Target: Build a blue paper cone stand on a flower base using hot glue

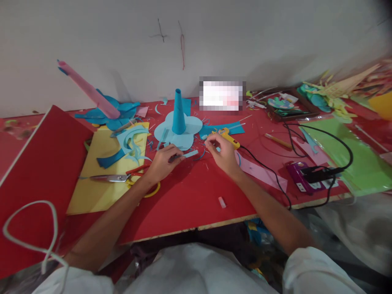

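My left hand (165,162) is closed around the end of a light blue paper strip (191,154), which sticks out to the right. Something dark also shows at those fingers, too unclear to name. My right hand (223,153) is curled with thumb and fingertips together; whatever it pinches is too small to make out. Behind both hands stands a blue paper cone (178,116) on a light blue petal-shaped paper base (193,123). A yellow glue gun (234,142) lies just behind my right hand. Large scissors (112,178) with red and yellow handles rest by my left forearm.
Yellow paper (101,200) lies at left with blue offcuts. A red board (39,163) stands beside it. At right are a purple power strip (298,173) with black cables, pink paper (263,173), green sheets (364,163) and a tray (309,108). A pink tube (88,90) leans behind.
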Available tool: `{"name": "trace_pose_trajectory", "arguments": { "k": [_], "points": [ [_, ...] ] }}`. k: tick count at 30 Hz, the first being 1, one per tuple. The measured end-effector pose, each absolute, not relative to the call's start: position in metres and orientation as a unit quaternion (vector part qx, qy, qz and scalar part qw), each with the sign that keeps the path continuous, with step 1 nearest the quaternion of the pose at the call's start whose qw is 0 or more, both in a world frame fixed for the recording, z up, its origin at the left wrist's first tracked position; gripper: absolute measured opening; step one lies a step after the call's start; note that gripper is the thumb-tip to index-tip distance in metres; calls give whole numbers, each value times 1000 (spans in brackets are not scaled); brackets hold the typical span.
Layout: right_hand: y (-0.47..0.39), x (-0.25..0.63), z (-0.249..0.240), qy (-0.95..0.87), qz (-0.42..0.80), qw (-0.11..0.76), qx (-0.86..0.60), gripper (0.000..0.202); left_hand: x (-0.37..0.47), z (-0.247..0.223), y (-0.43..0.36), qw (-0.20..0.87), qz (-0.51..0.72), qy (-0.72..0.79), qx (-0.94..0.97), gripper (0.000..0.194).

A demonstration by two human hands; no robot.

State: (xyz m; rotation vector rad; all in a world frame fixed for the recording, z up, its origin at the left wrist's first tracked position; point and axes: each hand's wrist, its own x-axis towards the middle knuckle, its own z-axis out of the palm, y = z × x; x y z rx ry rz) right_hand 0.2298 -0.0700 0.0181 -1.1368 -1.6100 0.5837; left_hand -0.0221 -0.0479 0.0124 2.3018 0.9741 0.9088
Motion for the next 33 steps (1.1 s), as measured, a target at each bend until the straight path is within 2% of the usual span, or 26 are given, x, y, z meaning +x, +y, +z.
{"name": "trace_pose_trajectory", "arguments": {
  "k": [7,12,17,25,33],
  "points": [
    [-68,237,18,-664,223,514,-495,57,-22,11,-47,234,337,348,843,23],
    [-69,227,14,-729,289,449,-427,42,-22,12,-48,240,329,339,848,21],
    [-69,220,4,-769,266,404,-419,31,-21,11,-48,236,324,328,856,18],
    [-67,221,4,-750,256,435,-427,36,-22,7,-46,227,319,341,854,23],
    [-66,231,14,-677,251,520,-457,37,-23,8,-47,225,323,343,853,22]
  ]
}}
